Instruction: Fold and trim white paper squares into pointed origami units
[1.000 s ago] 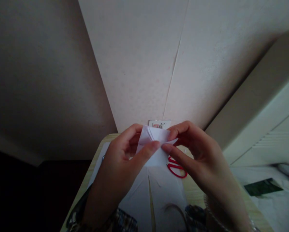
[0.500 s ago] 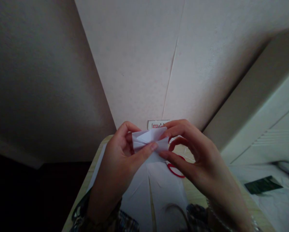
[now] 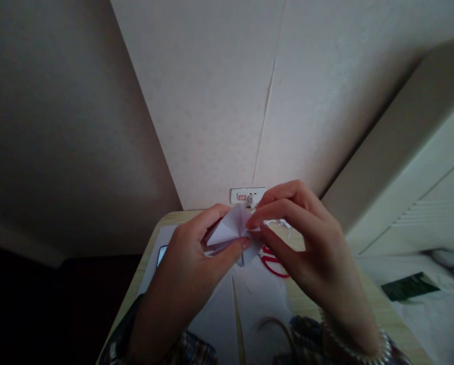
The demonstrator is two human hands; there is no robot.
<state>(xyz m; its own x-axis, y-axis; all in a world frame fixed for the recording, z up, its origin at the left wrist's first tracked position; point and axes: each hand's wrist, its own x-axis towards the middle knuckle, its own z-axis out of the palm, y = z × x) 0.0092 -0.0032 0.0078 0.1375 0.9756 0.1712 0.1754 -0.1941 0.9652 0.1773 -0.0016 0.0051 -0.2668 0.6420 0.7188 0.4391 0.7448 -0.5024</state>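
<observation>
The fingers of the left hand (image 3: 196,253) grasp a small folded paper (image 3: 227,226) from the left, the thumb laid across its near face; the fingertips behind it are hidden. The fingers of the right hand (image 3: 320,248) pinch the paper's right side, fingertips and thumb close together. The piece hangs between both hands, above the counter (image 3: 306,294), its creased facets partly spread. If the right fingers pull harder than the left thumb holds, a layer could slip or tear; pressing unevenly could set a crease askew, and squeezing too firmly could crush the spread facets.

Below lie a left white sheet (image 3: 215,314) and a right white sheet (image 3: 263,304), a narrow gap between them. The red-handled scissors (image 3: 271,259) lie just beside the paper, under the right hand; a dropping wrist could knock them. White scraps (image 3: 282,223) lie beyond, near the wall socket (image 3: 242,196).
</observation>
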